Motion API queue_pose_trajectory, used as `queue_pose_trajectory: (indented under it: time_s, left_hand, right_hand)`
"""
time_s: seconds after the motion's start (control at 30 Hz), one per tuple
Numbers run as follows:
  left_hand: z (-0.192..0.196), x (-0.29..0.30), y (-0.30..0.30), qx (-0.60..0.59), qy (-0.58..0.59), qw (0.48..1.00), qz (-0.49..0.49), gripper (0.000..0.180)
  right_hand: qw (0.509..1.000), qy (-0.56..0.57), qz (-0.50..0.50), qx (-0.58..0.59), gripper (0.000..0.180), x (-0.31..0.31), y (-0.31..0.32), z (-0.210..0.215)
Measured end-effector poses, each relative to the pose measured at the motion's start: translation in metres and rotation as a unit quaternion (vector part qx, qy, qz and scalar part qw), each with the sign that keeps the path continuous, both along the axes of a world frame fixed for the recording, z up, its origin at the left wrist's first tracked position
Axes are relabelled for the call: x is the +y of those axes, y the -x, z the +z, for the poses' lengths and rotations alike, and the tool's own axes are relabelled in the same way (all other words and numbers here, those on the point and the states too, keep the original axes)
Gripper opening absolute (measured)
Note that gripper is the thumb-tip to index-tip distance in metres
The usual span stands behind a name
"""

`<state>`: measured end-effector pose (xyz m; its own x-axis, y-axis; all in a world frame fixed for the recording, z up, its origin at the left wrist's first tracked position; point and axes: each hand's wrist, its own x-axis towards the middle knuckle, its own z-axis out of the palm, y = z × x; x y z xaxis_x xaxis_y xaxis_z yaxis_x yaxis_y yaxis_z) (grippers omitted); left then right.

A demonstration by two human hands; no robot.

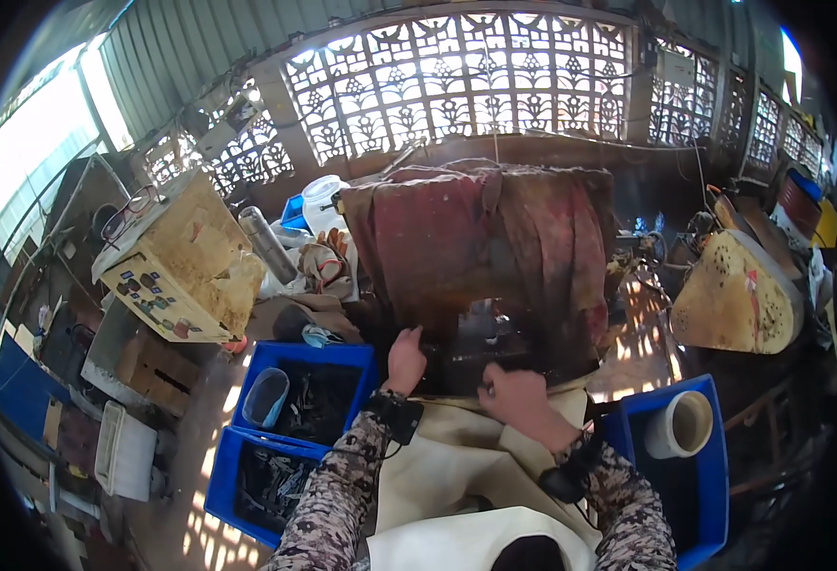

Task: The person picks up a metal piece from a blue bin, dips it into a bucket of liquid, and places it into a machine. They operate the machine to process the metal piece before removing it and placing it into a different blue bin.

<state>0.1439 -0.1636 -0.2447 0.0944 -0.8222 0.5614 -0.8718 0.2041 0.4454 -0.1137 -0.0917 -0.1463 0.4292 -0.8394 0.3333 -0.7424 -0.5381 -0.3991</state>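
Note:
In front of me stands a boxy work station draped with dirty red-brown cloth, with a dark, shadowed opening below it. At the left of this opening is my left hand, its fingers drawn together; what they hold, if anything, cannot be seen. My right hand is at the opening's near right edge with curled fingers, closed on something too small or dark to make out. A pale apron covers my lap beneath both hands.
Two blue bins with small dark metal pieces are at my left, one holding a clear cup. Another blue bin with a white tub is at my right. A stained box stands far left, a yellowish panel far right.

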Motion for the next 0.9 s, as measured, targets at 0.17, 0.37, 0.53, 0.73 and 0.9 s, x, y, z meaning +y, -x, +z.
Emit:
queue_pose_trajectory:
  time_s: [0.17,0.37,0.53,0.73,0.9]
  left_hand:
    - [-0.007,0.003,0.022,-0.147,-0.131,0.976,-0.093,0.03]
    - [-0.007,0.005,0.02,-0.223,-0.184,0.948,-0.134,0.015]
    - [-0.016,-0.013,0.021,-0.275,-0.204,0.927,-0.154,0.012]
    - [-0.041,-0.021,0.022,-0.289,-0.262,0.912,-0.129,0.015]
    - [-0.049,-0.028,0.028,-0.264,-0.24,0.925,-0.129,0.018]
  right_hand:
    - [1.0,-0.007,0.017,-0.025,0.02,0.043,0.016,-0.038]
    - [0.993,-0.09,0.047,0.057,0.023,0.055,0.023,-0.048]
    - [0.995,-0.076,0.054,0.027,0.029,0.053,0.026,-0.043]
    - [0.954,-0.282,0.099,-0.023,0.047,0.012,0.037,-0.034]
    - [0.925,-0.348,-0.053,-0.147,0.043,-0.045,0.037,-0.062]
